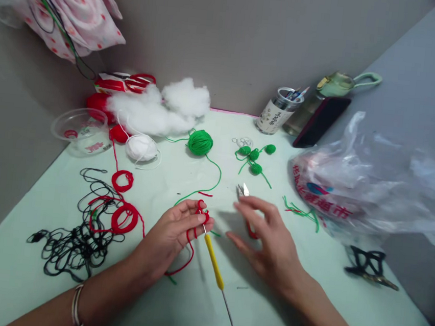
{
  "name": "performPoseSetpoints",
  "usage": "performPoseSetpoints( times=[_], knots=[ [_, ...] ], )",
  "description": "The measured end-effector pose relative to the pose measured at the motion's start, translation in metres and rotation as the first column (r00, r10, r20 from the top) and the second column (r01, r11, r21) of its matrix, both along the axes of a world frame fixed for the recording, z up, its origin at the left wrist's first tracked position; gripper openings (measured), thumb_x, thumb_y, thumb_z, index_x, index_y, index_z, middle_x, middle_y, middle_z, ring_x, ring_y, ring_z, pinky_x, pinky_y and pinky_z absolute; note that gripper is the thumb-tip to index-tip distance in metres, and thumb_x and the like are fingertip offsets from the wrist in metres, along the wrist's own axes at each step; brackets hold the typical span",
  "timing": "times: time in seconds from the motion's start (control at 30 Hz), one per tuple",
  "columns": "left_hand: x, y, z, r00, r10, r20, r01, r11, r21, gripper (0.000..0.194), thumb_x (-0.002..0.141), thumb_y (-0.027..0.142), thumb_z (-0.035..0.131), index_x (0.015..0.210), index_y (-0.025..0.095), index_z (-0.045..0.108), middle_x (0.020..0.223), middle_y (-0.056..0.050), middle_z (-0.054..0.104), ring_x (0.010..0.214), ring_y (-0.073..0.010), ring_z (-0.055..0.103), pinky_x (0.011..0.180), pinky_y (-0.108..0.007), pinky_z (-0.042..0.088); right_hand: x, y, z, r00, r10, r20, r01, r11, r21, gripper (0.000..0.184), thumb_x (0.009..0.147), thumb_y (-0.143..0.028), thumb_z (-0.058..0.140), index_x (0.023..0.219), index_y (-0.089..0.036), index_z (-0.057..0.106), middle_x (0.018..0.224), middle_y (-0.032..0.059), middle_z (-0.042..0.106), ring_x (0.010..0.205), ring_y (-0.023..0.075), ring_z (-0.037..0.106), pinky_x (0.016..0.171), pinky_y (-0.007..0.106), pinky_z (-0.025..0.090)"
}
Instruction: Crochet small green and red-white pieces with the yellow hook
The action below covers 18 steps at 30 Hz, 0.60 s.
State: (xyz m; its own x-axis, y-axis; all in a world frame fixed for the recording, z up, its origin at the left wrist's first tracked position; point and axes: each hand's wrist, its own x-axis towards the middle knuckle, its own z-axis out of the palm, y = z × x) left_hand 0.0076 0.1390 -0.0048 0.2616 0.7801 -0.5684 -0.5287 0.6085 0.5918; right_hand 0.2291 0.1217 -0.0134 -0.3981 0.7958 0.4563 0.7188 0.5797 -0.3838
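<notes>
Pinched in the fingers of my left hand (174, 230) is a small piece of red crochet (202, 217). A crochet hook (213, 262) with a yellow handle hangs from its loops, the metal shaft pointing down and to the right. Red yarn (188, 262) trails below that hand. Holding nothing, my right hand (267, 239) is spread with thumb and fingers apart, to the right of the hook. It hovers over a pair of scissors (251, 230) with red handles, partly hiding them; their blades point away from me.
Behind lie a green yarn ball (200, 142), white stuffing (157, 111), a white yarn ball (142, 147) and green crocheted pieces (254, 155). Tangled black cord (74, 246) and red yarn coils (124, 219) are at left. A plastic bag (369, 183), pen jar (274, 114) and claw clip (369, 265) stand right.
</notes>
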Motion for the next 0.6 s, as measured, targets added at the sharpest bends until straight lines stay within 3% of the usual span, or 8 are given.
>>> performPoseSetpoints(
  times=[0.1,0.17,0.23,0.33,0.5,0.6],
  knots=[
    [0.0,-0.008,0.005,0.997,0.026,0.07,-0.027,1.0,0.016,0.023,0.075,0.009,0.088,0.09,0.016,0.073,0.091,-0.002,0.072,0.082,-0.0125,0.07,0.079,-0.021,0.058,-0.015,-0.01,0.006,0.967,0.24,0.092,-0.25,0.96,0.125,0.05,0.098,-0.009,0.064,0.143,-0.03,0.061,0.132,0.0119,0.071,0.121,0.0257,0.071,0.102,0.042,0.062],
    [0.0,-0.017,0.007,0.995,0.009,0.1,-0.015,0.998,0.057,0.022,0.076,0.013,0.09,0.091,0.015,0.074,0.088,-0.002,0.071,0.078,-0.0111,0.067,0.073,-0.02,0.056,-0.025,-0.017,0.011,0.946,0.309,0.098,-0.321,0.933,0.159,0.043,0.098,-0.009,0.063,0.138,-0.025,0.066,0.125,0.0125,0.075,0.116,0.0257,0.073,0.1,0.042,0.063],
    [0.0,-0.028,0.01,0.995,-0.004,0.101,-0.008,0.993,0.116,0.022,0.079,0.019,0.09,0.093,0.015,0.074,0.089,-0.001,0.07,0.079,-0.0109,0.066,0.074,-0.02,0.056,-0.03,-0.024,0.016,0.957,0.287,0.038,-0.289,0.943,0.163,0.037,0.099,-0.008,0.061,0.133,-0.021,0.069,0.121,0.0145,0.076,0.112,0.0245,0.075,0.092,0.036,0.064],
    [-0.002,-0.046,0.019,0.997,-0.024,0.079,0.005,0.972,0.237,0.019,0.085,0.027,0.087,0.094,0.016,0.075,0.096,-0.002,0.07,0.09,-0.0127,0.068,0.086,-0.023,0.057,-0.034,-0.036,0.028,0.958,0.192,-0.212,-0.185,0.981,0.051,0.032,0.102,-0.009,0.057,0.126,-0.022,0.073,0.12,0.0136,0.077,0.106,0.0203,0.077,0.085,0.029,0.064],
    [0.001,-0.079,0.034,0.998,-0.049,0.048,0.028,0.927,0.373,0.026,0.083,0.029,0.09,0.1,0.018,0.074,0.098,-0.002,0.071,0.092,-0.0152,0.07,0.091,-0.028,0.056,-0.042,-0.066,0.042,0.766,-0.005,-0.643,-0.176,0.96,-0.218,0.021,0.106,-0.028,0.058,0.108,-0.024,0.079,0.095,0.0057,0.078,0.085,0.0176,0.076,0.078,0.029,0.063],
    [0.008,-0.103,0.038,0.996,-0.049,0.068,0.016,0.908,0.419,0.032,0.081,0.034,0.091,0.101,0.018,0.073,0.1,-0.003,0.07,0.089,-0.016,0.068,0.082,-0.029,0.056,-0.046,-0.09,0.044,0.694,0.002,-0.72,-0.186,0.966,-0.177,0.021,0.106,-0.03,0.059,0.106,-0.026,0.08,0.092,0.0037,0.076,0.079,0.0157,0.074,0.073,0.027,0.061]
  ],
)
